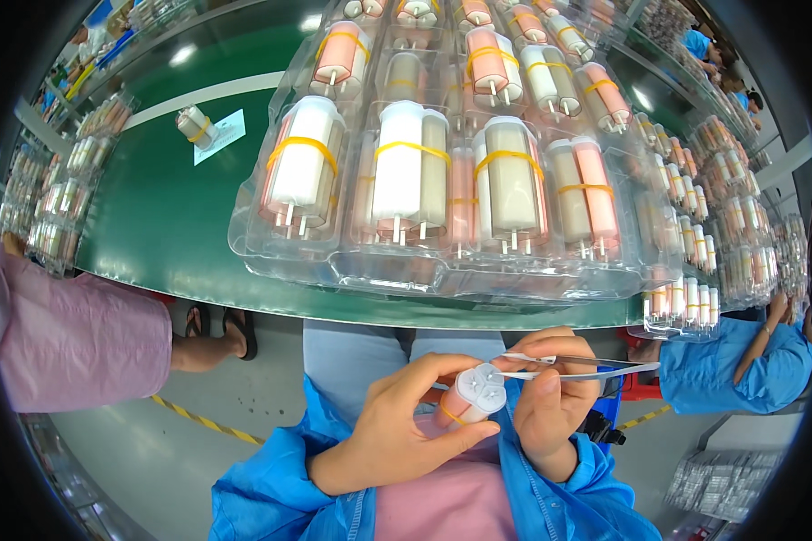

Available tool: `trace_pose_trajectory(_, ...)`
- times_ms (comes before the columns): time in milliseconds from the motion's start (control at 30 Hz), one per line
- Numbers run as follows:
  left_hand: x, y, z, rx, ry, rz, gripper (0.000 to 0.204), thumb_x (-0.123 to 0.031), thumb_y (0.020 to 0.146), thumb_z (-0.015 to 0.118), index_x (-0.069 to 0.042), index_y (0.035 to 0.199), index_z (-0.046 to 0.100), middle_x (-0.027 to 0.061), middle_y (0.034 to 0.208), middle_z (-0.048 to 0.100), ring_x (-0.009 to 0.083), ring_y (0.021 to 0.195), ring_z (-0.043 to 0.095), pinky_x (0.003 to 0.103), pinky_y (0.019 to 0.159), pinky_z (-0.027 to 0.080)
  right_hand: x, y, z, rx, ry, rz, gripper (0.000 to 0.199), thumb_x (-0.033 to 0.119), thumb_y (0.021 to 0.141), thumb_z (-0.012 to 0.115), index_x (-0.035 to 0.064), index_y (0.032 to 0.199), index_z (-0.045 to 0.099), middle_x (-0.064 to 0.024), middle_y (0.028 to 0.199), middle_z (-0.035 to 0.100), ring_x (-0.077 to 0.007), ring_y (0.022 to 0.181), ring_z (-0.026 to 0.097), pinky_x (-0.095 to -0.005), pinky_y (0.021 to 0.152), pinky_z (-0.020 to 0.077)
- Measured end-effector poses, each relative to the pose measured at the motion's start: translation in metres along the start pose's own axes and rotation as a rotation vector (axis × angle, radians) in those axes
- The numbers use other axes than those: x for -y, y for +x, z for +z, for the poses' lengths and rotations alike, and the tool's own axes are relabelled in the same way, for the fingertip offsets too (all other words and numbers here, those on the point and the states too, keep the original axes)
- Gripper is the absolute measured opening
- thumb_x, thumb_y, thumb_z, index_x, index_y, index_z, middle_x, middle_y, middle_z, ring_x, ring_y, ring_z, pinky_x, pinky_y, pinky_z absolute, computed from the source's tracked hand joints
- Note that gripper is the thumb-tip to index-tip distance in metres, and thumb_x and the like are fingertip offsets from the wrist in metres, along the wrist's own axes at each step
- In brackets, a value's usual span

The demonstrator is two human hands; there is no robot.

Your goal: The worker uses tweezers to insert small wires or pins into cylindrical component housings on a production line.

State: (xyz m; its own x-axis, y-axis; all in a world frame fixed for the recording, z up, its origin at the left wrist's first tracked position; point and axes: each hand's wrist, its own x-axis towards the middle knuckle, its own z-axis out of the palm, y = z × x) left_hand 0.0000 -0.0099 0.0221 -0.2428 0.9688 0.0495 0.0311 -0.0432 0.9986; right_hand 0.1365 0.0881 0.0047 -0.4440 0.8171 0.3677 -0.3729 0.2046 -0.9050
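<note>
Above my lap, my left hand [392, 428] is wrapped round a small bundle of tubes [480, 391], pink and white, with clear-white caps facing up and a yellow rubber band around them. My right hand [550, 392] pinches a pair of metal tweezers [604, 369] with pale, whitish tips. These tips point left and lie close to the bundle's caps; whether they touch cannot be made out. In front of me on the green table, a clear plastic tray [379, 270] holds several similar banded bundles in white, grey and pink, standing in its pockets.
The green table [171, 216] carries one lone bundle [196, 126] beside a pale paper slip [221, 138]. Stacked filled trays [68, 198] stand far left, and more trays [695, 225] at the right. A person in pink [81, 334] is at left, another in blue [740, 361] at right.
</note>
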Motion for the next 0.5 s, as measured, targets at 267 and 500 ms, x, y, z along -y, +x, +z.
trace_pose_trajectory(267,0.0021,0.0015,0.0037,-0.120,0.271,0.196,0.055,-0.017,0.061,0.090,0.001,0.104,0.060,0.0122,0.090,0.063,0.0193,0.078,0.065,0.029,0.068,0.055,-0.0027,-0.0021,0.0006,0.046,0.085,0.042,0.026,0.013,0.091,0.059,-0.0066,0.107,0.053,-0.0187,0.101,0.054,-0.0263,0.088,0.065,-0.0346,0.077,0.0580)
trace_pose_trajectory(500,0.0045,0.0056,0.0046,-0.168,0.363,0.308,0.054,-0.019,0.060,0.091,0.000,0.100,0.060,0.0112,0.086,0.062,0.0182,0.071,0.062,0.029,0.063,0.053,-0.0026,-0.0001,0.0016,0.037,0.081,0.024,0.025,0.013,0.091,0.059,-0.0069,0.105,0.054,-0.0177,0.101,0.055,-0.0249,0.088,0.065,-0.0345,0.077,0.0564)
